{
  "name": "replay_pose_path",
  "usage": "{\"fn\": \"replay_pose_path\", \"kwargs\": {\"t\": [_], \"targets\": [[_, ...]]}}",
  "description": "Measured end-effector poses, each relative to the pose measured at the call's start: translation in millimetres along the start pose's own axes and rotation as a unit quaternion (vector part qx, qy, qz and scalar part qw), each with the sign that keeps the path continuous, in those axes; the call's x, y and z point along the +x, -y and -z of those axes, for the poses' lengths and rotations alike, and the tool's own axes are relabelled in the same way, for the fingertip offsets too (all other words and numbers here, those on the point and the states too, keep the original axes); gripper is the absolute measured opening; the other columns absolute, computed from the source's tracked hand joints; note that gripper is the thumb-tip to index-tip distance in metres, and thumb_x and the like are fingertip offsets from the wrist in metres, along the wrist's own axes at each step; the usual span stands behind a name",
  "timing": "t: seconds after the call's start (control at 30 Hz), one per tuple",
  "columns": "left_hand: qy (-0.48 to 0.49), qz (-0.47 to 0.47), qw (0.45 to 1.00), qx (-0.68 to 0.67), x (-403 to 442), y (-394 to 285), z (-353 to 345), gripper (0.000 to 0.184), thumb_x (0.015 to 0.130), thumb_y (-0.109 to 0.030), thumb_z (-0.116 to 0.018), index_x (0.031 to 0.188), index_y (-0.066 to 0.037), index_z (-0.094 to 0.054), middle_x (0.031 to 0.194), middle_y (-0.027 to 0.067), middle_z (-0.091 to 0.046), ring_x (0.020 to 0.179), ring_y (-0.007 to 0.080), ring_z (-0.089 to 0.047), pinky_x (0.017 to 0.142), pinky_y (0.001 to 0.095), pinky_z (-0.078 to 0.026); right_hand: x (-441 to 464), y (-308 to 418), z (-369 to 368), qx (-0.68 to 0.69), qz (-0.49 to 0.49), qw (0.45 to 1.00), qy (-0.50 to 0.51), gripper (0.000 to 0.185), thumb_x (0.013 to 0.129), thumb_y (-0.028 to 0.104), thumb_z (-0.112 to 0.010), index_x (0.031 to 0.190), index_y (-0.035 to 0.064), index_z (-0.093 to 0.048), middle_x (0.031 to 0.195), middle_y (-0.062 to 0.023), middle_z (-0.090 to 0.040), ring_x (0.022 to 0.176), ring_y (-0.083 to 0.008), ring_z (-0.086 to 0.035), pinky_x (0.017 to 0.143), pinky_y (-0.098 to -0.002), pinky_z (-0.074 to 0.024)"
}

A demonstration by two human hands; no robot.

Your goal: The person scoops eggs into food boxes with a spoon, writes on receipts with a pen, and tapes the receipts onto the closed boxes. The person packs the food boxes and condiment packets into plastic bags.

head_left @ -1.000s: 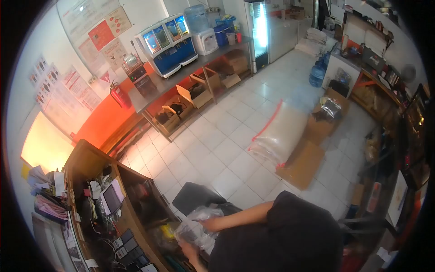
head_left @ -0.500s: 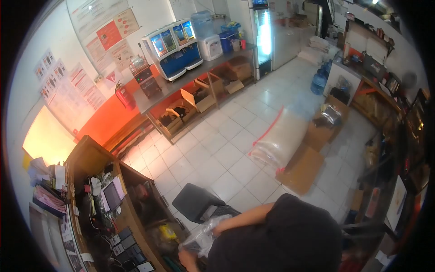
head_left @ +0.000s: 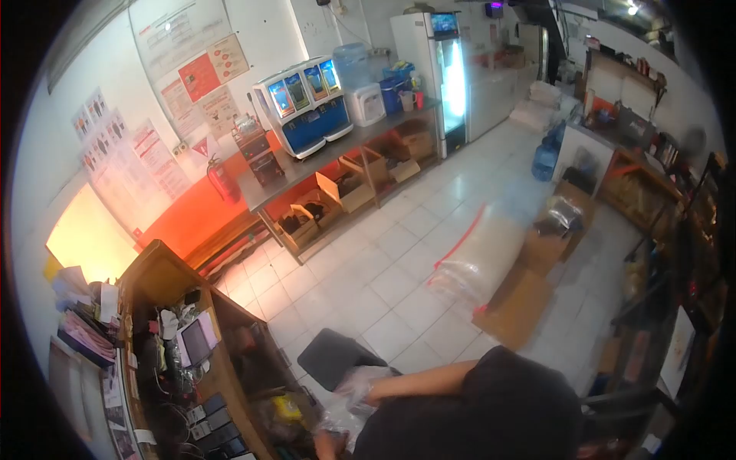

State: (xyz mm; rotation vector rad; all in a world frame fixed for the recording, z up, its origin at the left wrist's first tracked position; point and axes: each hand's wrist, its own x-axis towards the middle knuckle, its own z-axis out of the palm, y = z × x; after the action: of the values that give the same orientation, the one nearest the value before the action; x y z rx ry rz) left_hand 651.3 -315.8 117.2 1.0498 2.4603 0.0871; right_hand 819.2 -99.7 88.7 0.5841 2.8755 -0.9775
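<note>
A crumpled clear plastic bag (head_left: 349, 410) is held low at the bottom centre. My right hand (head_left: 373, 394) grips its upper part, with the bare forearm reaching in from the right; the plastic partly covers the fingers. Lower down, my left hand (head_left: 330, 443) is closed on the bag's near edge, partly cut off by the frame. Just beyond the bag is a dark grey seat or bin lid (head_left: 337, 359). A yellow packet (head_left: 287, 408) lies on a shelf left of the bag.
A wooden counter (head_left: 222, 349) with phones, cables and a tablet stands at left. Large filled sacks (head_left: 479, 257) and flattened cardboard (head_left: 515, 303) lie on the tiled floor. A metal table (head_left: 307, 165) carries a drink dispenser (head_left: 300, 107); a lit fridge (head_left: 452, 84) stands beyond.
The view has tilted, so the room sits lower and slightly farther right in the frame. Both hands have shifted slightly along with the plastic bag, which has changed shape.
</note>
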Motion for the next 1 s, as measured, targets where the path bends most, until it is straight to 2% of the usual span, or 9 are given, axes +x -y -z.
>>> {"fn": "replay_pose_path", "kwargs": {"t": [0.17, 0.3, 0.43, 0.47, 0.63, 0.8, 0.87, 0.9, 1.0], "targets": [[-0.227, -0.119, 0.964, -0.075, -76, -82, 139, 0.061, 0.081, -0.023, -0.073, 0.132, 0.003, -0.052, 0.116, 0.0248, -0.063, 0.111, 0.0381, -0.061, 0.098, 0.0439, -0.046, -28, 60, 126, -0.248, 0.067, 0.960, 0.111, 0.024, 0.077, 0.019, -0.067, 0.097, 0.0049, -0.070, 0.111, -0.0092, -0.068, 0.108, -0.0265, -0.062, 0.085, -0.0513, -0.0509], [-0.439, -0.137, 0.881, -0.113, -126, -131, 164, 0.060, 0.097, -0.027, -0.056, 0.148, -0.003, -0.034, 0.137, 0.0240, -0.051, 0.099, 0.0438, -0.061, 0.082, 0.0511, -0.051, -44, 76, 146, -0.119, 0.069, 0.974, -0.178, 0.028, 0.087, 0.017, -0.055, 0.111, 0.0038, -0.062, 0.116, -0.0141, -0.064, 0.105, -0.0306, -0.061, 0.087, -0.0455, -0.0496], [-0.223, 0.011, 0.964, -0.140, -37, -70, 50, 0.057, 0.096, -0.021, -0.056, 0.147, -0.004, -0.036, 0.138, 0.0233, -0.052, 0.100, 0.0408, -0.061, 0.081, 0.0500, -0.050, 31, -110, -108, 0.174, 0.065, 0.981, -0.053, 0.048, 0.091, 0.023, -0.058, 0.139, 0.0175, -0.053, 0.146, -0.0159, -0.045, 0.137, -0.0310, -0.039, 0.110, -0.0395, -0.0356], [-0.241, -0.036, 0.961, -0.127, -18, -74, 52, 0.059, 0.095, -0.019, -0.057, 0.147, -0.003, -0.036, 0.138, 0.0233, -0.051, 0.104, 0.0405, -0.060, 0.085, 0.0485, -0.049, -30, -42, -21, -0.073, 0.136, 0.986, -0.064, 0.043, 0.092, 0.027, -0.058, 0.134, 0.0174, -0.060, 0.143, -0.0158, -0.050, 0.135, -0.0296, -0.043, 0.111, -0.0369, -0.0351], [-0.239, -0.249, 0.938, -0.026, -2, -45, 40, 0.065, 0.086, -0.008, -0.058, 0.146, 0.002, -0.033, 0.142, 0.0236, -0.047, 0.124, 0.0389, -0.052, 0.102, 0.0410, -0.043, -45, 7, 73, -0.079, -0.100, 0.992, 0.008, 0.032, 0.089, 0.019, -0.058, 0.115, 0.0028, -0.069, 0.126, -0.0219, -0.060, 0.121, -0.0385, -0.054, 0.103, -0.0539, -0.0393], [-0.613, -0.219, 0.752, 0.104, -61, -138, 165, 0.066, 0.085, -0.006, -0.056, 0.145, 0.006, -0.032, 0.135, 0.0288, -0.047, 0.115, 0.0428, -0.054, 0.096, 0.0424, -0.044, -80, 93, 220, -0.077, -0.017, 0.866, -0.494, 0.043, 0.091, 0.016, -0.051, 0.133, 0.0063, -0.058, 0.129, -0.0240, -0.057, 0.118, -0.0391, -0.055, 0.099, -0.0450, -0.0441], [-0.259, -0.209, 0.912, -0.239, -64, -132, 147, 0.064, 0.086, -0.007, -0.054, 0.144, 0.010, -0.032, 0.146, 0.0303, -0.036, 0.130, 0.0416, -0.042, 0.110, 0.0432, -0.034, -74, 68, 172, -0.203, -0.051, 0.860, -0.465, 0.043, 0.092, 0.011, -0.050, 0.133, 0.0008, -0.055, 0.135, -0.0253, -0.052, 0.124, -0.0349, -0.051, 0.102, -0.0440, -0.0420], [-0.157, -0.161, 0.970, -0.094, -42, -100, 108, 0.072, 0.081, -0.008, -0.061, 0.145, 0.006, -0.033, 0.143, 0.0305, -0.040, 0.126, 0.0441, -0.044, 0.105, 0.0441, -0.038, -72, 48, 136, -0.205, -0.043, 0.892, -0.401, 0.044, 0.091, 0.010, -0.050, 0.133, 0.0008, -0.055, 0.135, -0.0254, -0.052, 0.125, -0.0349, -0.051, 0.103, -0.0440, -0.0414], [0.010, -0.159, 0.967, -0.199, -45, -80, 59, 0.094, 0.071, -0.004, -0.068, 0.151, 0.001, -0.019, 0.118, 0.0293, -0.063, 0.109, 0.0427, -0.062, 0.091, 0.0442, -0.049, -75, -16, 18, -0.102, -0.017, 0.991, -0.082, 0.045, 0.090, 0.009, -0.053, 0.134, 0.0008, -0.054, 0.137, -0.0256, -0.050, 0.127, -0.0350, -0.050, 0.106, -0.0440, -0.0397]]}}
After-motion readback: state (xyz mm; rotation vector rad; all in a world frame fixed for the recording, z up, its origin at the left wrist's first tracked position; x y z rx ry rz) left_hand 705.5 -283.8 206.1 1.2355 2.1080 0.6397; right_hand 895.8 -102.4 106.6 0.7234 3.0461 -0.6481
